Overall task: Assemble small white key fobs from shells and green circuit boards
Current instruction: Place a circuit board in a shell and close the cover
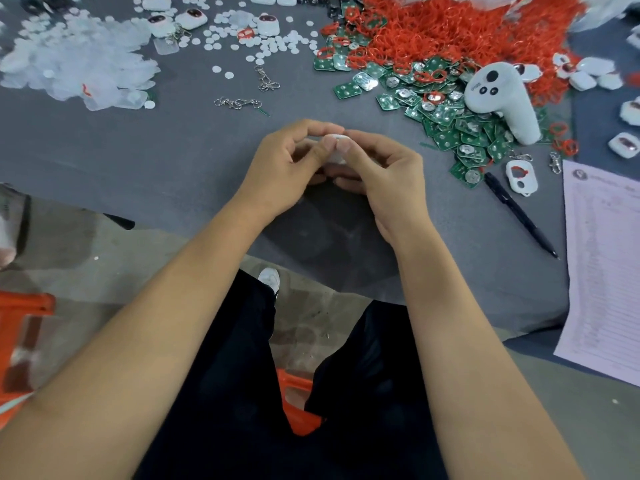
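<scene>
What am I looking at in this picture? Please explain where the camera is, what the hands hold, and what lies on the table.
The camera sits on a person's head and looks down at their own arms. The left hand and right hand together pinch a small white fob shell, mostly hidden by fingers. On the grey table lie green circuit boards, red rubber rings, small white discs, clear plastic pieces, metal key clips, a black pen, a printed sheet and a white handheld controller.

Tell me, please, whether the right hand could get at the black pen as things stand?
Probably yes, once freed: the right hand and left hand both pinch a white fob. The pen lies uncovered on the table to its right, nothing between.
</scene>
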Available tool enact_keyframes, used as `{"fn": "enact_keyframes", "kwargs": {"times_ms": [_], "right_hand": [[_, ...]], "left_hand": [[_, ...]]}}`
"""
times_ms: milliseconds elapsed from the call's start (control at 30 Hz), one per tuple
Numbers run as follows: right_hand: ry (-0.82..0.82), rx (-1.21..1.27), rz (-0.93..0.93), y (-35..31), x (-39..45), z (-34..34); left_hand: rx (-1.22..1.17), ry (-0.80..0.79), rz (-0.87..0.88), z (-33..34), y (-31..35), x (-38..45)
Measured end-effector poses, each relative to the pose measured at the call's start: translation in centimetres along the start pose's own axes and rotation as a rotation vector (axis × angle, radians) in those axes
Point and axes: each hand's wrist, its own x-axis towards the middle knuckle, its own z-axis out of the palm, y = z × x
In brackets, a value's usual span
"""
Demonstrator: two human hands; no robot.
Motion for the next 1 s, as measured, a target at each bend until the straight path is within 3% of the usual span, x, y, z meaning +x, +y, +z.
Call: {"fn": "enact_keyframes", "kwargs": {"times_ms": [167,500,1000], "right_hand": [[0.053,0.001,-0.022,0.24,0.03,0.12],[0.014,-0.027,-0.028,0.35,-0.04,-0.35],[0.035,-0.114,-0.123,0.36,-0.42,-0.11]], "left_hand": [[0.003,0.06,0.004,-0.19,-0.4,0.06],[-0.023,-0.036,-0.051,-0.72,-0.33,0.37],[0.09,0.041,0.101,-0.57,-0.08,-0.56]]}}
